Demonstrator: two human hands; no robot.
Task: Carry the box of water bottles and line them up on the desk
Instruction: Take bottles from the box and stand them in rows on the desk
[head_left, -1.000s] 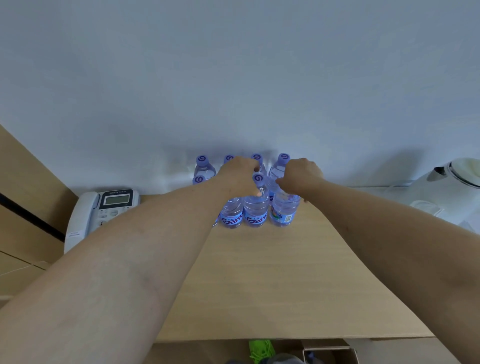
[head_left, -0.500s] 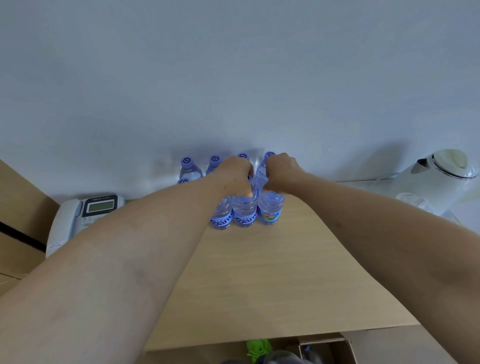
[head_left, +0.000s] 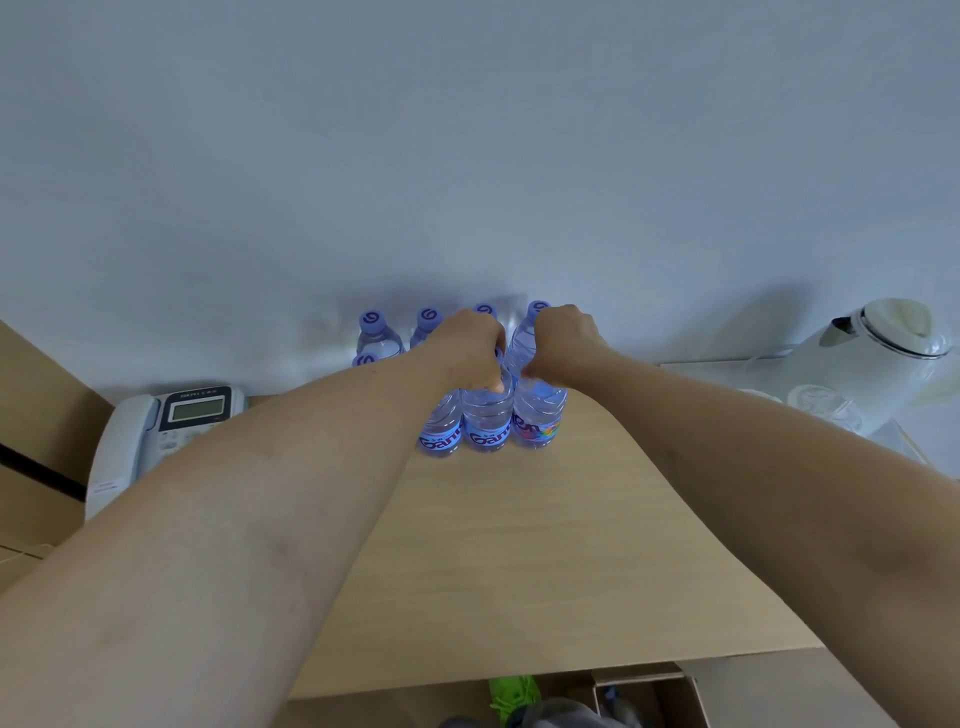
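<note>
Left hand (head_left: 470, 349) grips the middle front bottle (head_left: 487, 420); right hand (head_left: 563, 338) grips the one at its 3 o'clock (head_left: 537, 422). Eight bottles show on the desk (head_left: 519, 545).

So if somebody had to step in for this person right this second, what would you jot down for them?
Left hand: closed on the top of the middle front bottle.
Right hand: closed on the top of the right front bottle.
Bottles: two tight rows at the back of the desk against the wall; both rows run on behind the left arm.
Done: bottles stand upright on the desk.
Left: settle these two in line and let go; the box below the desk edge may hold more, cannot tell.
</note>
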